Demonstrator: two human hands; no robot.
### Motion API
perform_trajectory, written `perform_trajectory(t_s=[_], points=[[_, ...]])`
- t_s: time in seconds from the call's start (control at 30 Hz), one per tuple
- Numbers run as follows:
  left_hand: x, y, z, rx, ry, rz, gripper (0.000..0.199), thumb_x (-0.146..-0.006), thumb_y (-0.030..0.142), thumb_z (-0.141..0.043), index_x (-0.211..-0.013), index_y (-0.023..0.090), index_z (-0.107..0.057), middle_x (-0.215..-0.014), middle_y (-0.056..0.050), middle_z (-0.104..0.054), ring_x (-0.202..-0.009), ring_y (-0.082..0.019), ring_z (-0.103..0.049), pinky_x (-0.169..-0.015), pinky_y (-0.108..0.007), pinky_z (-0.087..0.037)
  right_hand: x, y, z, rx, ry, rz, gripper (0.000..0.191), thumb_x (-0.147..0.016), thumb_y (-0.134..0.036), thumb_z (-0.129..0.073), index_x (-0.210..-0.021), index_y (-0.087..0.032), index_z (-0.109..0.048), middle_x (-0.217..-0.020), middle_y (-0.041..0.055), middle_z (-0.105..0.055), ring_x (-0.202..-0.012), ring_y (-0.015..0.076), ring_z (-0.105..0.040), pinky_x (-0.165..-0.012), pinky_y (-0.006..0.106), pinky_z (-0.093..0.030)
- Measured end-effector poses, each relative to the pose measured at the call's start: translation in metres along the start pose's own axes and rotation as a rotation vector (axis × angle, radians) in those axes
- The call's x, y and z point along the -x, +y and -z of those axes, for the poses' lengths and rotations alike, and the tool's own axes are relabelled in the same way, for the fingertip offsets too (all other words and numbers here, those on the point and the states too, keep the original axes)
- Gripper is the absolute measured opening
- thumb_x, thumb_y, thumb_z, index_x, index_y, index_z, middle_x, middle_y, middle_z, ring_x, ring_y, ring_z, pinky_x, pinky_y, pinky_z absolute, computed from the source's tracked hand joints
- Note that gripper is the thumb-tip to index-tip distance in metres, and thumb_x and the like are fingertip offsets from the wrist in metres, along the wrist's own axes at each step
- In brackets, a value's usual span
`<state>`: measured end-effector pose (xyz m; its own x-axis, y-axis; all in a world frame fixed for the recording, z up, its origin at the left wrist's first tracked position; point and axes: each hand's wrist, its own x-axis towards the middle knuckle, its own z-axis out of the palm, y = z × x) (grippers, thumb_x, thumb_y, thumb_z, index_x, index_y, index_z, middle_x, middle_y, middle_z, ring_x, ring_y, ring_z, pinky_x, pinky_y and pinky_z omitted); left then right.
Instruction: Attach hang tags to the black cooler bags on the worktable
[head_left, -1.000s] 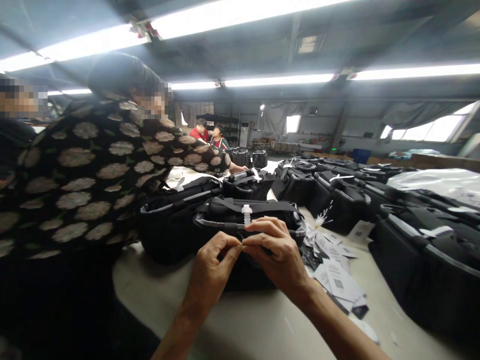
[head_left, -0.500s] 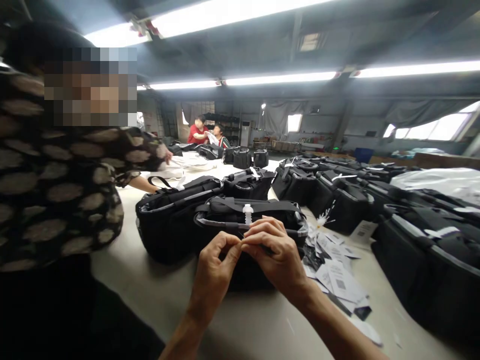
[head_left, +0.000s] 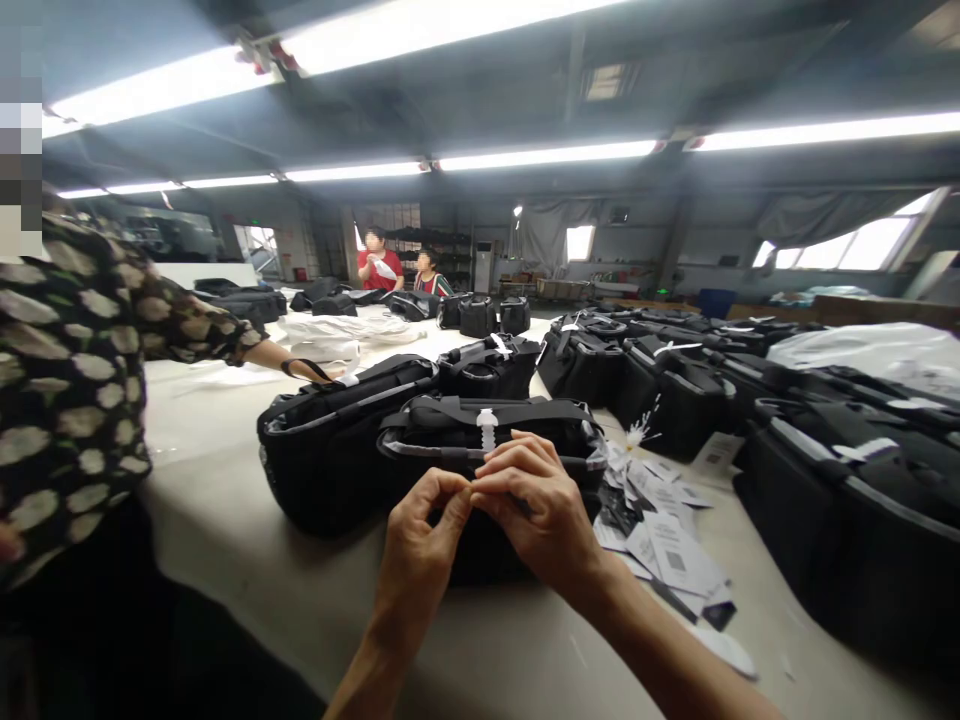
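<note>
Thumb and forefinger of my left hand (head_left: 424, 530) are pinched together at the near side of a black bag (head_left: 487, 545). Its fingertips meet those of my right hand (head_left: 536, 505), whose fingers are also closed. What they grip between them is too small to make out. Just above my fingers, a white ribbed tag (head_left: 487, 430) hangs from the strap on the bag's top. A second black bag (head_left: 322, 490) stands against it on the left. Right of my hands lies a pile of white printed cards (head_left: 671, 550) with a bunch of white strings.
Rows of black bags (head_left: 847, 520) fill the right side of the pale table (head_left: 225, 510). At the left, a person in a flowered top (head_left: 75, 400) reaches toward the left bag. Two more people are at the back.
The person at the left has moved further left and back, with one arm still stretched to the bag. The view has shifted slightly. My hands remain pinched together at the bag.
</note>
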<state>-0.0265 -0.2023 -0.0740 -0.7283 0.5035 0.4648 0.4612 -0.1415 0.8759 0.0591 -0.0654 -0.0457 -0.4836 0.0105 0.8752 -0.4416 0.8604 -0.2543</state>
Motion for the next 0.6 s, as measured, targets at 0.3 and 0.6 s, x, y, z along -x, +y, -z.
perform_trajectory(t_s=[0.3, 0.6], points=[[0.003, -0.007, 0.003, 0.102, -0.041, 0.085, 0.03, -0.084, 0.047, -0.069, -0.079, 0.018, -0.065, -0.072, 0.002, -0.059, -0.069, -0.012, -0.053, -0.063, -0.02, -0.043, 0.001, 0.002, 0.001, -0.044, -0.09, -0.108, 0.004, -0.086, -0.02, -0.074, -0.087, -0.025, -0.074, -0.089, 0.0008, -0.072, -0.09, 0.0182, -0.066, -0.105, 0.044, -0.04], [0.0, -0.005, 0.006, -0.044, -0.145, -0.025, 0.025, -0.089, 0.043, -0.064, -0.08, 0.02, -0.067, -0.073, 0.0, -0.062, -0.069, -0.015, -0.058, -0.063, -0.021, -0.046, -0.009, 0.008, 0.016, -0.116, -0.206, -0.08, 0.012, -0.081, -0.014, -0.076, -0.082, -0.021, -0.066, -0.089, 0.0004, -0.069, -0.088, 0.0164, -0.064, -0.109, 0.044, -0.037]])
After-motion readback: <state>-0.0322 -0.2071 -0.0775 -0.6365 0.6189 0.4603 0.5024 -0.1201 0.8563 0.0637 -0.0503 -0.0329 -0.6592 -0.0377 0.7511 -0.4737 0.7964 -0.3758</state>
